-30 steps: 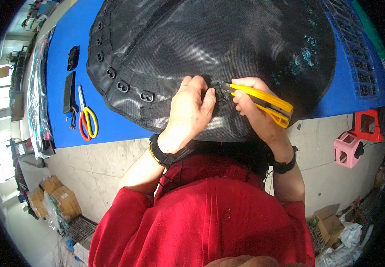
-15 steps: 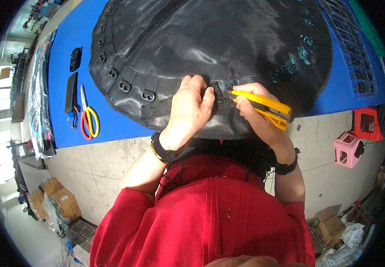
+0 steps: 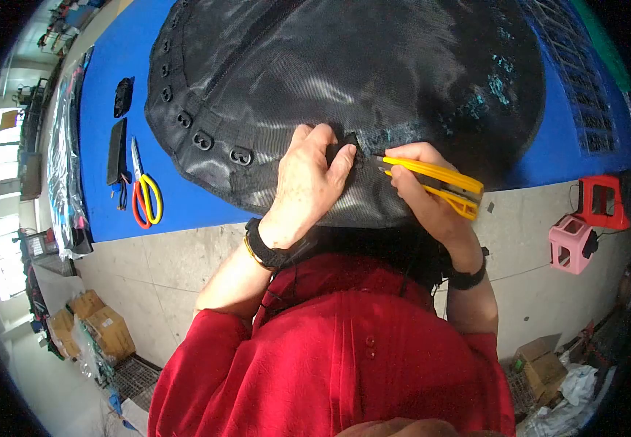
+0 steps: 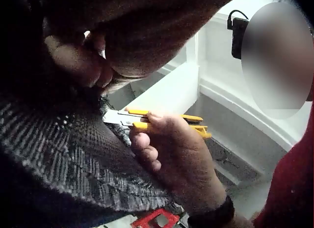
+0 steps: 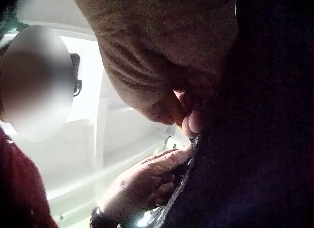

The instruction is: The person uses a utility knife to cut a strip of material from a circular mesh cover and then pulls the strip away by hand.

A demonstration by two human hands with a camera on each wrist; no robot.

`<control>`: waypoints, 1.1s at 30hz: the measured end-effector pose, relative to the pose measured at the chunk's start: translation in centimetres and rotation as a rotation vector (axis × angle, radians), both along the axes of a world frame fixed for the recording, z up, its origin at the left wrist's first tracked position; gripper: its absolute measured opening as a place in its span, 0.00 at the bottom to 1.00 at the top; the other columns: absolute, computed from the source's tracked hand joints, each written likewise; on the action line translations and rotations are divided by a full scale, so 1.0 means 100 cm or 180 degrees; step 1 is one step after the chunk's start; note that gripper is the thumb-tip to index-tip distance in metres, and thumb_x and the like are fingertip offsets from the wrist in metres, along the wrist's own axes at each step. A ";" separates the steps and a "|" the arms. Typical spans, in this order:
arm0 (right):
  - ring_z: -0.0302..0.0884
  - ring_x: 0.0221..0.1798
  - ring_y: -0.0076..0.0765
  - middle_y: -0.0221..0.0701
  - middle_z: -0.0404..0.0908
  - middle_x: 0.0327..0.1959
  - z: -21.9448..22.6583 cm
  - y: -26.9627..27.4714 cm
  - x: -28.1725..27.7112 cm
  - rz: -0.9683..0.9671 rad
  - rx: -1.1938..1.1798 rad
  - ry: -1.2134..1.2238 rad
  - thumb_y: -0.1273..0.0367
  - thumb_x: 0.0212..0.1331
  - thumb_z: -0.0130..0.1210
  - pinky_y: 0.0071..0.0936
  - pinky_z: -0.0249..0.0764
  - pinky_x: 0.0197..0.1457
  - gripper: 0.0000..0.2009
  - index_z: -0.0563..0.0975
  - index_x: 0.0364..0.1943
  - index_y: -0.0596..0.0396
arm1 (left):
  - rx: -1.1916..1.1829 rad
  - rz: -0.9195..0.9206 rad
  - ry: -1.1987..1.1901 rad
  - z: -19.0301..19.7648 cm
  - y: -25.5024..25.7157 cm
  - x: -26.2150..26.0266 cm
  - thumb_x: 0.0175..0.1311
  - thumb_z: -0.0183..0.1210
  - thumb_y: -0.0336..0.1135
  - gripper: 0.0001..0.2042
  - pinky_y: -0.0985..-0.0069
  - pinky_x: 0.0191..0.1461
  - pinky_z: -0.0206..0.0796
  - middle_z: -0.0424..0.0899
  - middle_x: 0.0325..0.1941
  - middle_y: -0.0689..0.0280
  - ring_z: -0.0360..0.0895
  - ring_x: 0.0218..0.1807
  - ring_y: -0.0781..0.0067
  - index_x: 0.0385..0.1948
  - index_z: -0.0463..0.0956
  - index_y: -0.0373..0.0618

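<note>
A large round piece of black mesh fabric (image 3: 374, 73) lies on the blue table (image 3: 119, 44) and hangs over its near edge. My left hand (image 3: 308, 182) pinches a fold of the mesh at that edge. My right hand (image 3: 421, 193) grips a yellow utility knife (image 3: 432, 182), its blade tip at the mesh right beside the left fingers. From the left wrist view the knife (image 4: 162, 121) shows its silver blade against the woven cloth (image 4: 64, 154). The right wrist view is mostly dark fabric (image 5: 260, 139) and the left hand (image 5: 147, 181).
Red-and-yellow scissors (image 3: 143, 197) and two small black items (image 3: 117, 149) lie on the table's left part. A row of eyelets (image 3: 202, 140) runs along the mesh edge. A pink stool (image 3: 570, 244) and a red stool (image 3: 598, 200) stand on the floor at right; cardboard boxes (image 3: 104, 328) at lower left.
The right hand with the knife has slid slightly down and right along the mesh edge. The left hand keeps its pinch on the fold.
</note>
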State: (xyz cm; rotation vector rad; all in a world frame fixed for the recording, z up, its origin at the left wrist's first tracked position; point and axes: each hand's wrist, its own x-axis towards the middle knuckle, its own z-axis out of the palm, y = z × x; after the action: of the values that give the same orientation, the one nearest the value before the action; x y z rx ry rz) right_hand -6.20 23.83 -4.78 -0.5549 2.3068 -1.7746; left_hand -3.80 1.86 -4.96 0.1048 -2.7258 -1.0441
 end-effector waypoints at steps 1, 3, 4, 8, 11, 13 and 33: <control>0.84 0.48 0.28 0.33 0.86 0.45 0.001 0.000 0.001 -0.0023 -0.0066 -0.0129 0.74 0.71 0.58 0.29 0.79 0.54 0.09 0.80 0.52 0.58 | 0.0037 -0.0001 -0.0083 0.002 0.000 0.000 0.66 0.70 0.39 0.14 0.59 0.40 0.70 0.76 0.34 0.54 0.77 0.34 0.51 0.37 0.77 0.38; 0.84 0.48 0.29 0.33 0.86 0.46 0.002 -0.001 0.002 -0.0087 -0.0154 -0.0304 0.73 0.72 0.58 0.29 0.79 0.54 0.09 0.80 0.53 0.58 | 0.0089 -0.0011 -0.0142 0.004 -0.001 0.001 0.66 0.70 0.37 0.13 0.59 0.40 0.70 0.76 0.34 0.53 0.77 0.35 0.50 0.37 0.77 0.38; 0.84 0.48 0.29 0.34 0.86 0.46 0.003 -0.002 0.002 -0.0136 -0.0175 -0.0341 0.73 0.72 0.58 0.29 0.79 0.54 0.10 0.80 0.53 0.58 | 0.0106 -0.0027 -0.0112 0.003 -0.001 0.000 0.66 0.70 0.37 0.12 0.59 0.40 0.70 0.76 0.34 0.53 0.77 0.35 0.50 0.37 0.77 0.38; 0.84 0.48 0.29 0.35 0.86 0.47 0.011 -0.008 0.000 -0.0297 -0.0154 -0.0468 0.73 0.73 0.58 0.29 0.80 0.55 0.10 0.80 0.54 0.58 | 0.0154 -0.0100 -0.0094 0.000 -0.003 -0.001 0.66 0.69 0.35 0.12 0.58 0.41 0.70 0.76 0.34 0.53 0.77 0.36 0.48 0.36 0.76 0.38; 0.84 0.48 0.29 0.35 0.86 0.47 0.011 -0.012 -0.004 -0.0270 -0.0203 -0.0377 0.72 0.73 0.59 0.28 0.80 0.55 0.10 0.80 0.54 0.57 | 0.0253 -0.0063 -0.0191 0.005 -0.001 -0.001 0.66 0.69 0.34 0.11 0.57 0.42 0.70 0.76 0.35 0.52 0.78 0.37 0.46 0.36 0.76 0.38; 0.85 0.49 0.29 0.36 0.86 0.48 0.008 -0.015 -0.007 -0.0241 -0.0224 -0.0331 0.73 0.73 0.59 0.29 0.80 0.55 0.10 0.80 0.55 0.57 | 0.0168 -0.0115 -0.0262 0.007 -0.002 -0.001 0.67 0.67 0.33 0.10 0.54 0.41 0.73 0.77 0.37 0.50 0.80 0.38 0.42 0.37 0.76 0.38; 0.84 0.47 0.28 0.34 0.86 0.45 0.012 -0.013 -0.005 -0.0036 -0.0004 -0.0154 0.74 0.71 0.60 0.27 0.79 0.55 0.09 0.80 0.52 0.58 | 0.0250 -0.0085 -0.0172 0.003 -0.002 -0.001 0.65 0.68 0.34 0.11 0.56 0.42 0.70 0.76 0.35 0.51 0.78 0.38 0.45 0.36 0.76 0.37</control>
State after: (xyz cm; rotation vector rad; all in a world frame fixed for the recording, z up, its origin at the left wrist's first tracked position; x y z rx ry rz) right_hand -6.74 22.55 -3.56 -0.4944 2.2812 -1.7746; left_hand -3.93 1.65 -4.70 0.1113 -2.7413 -1.1725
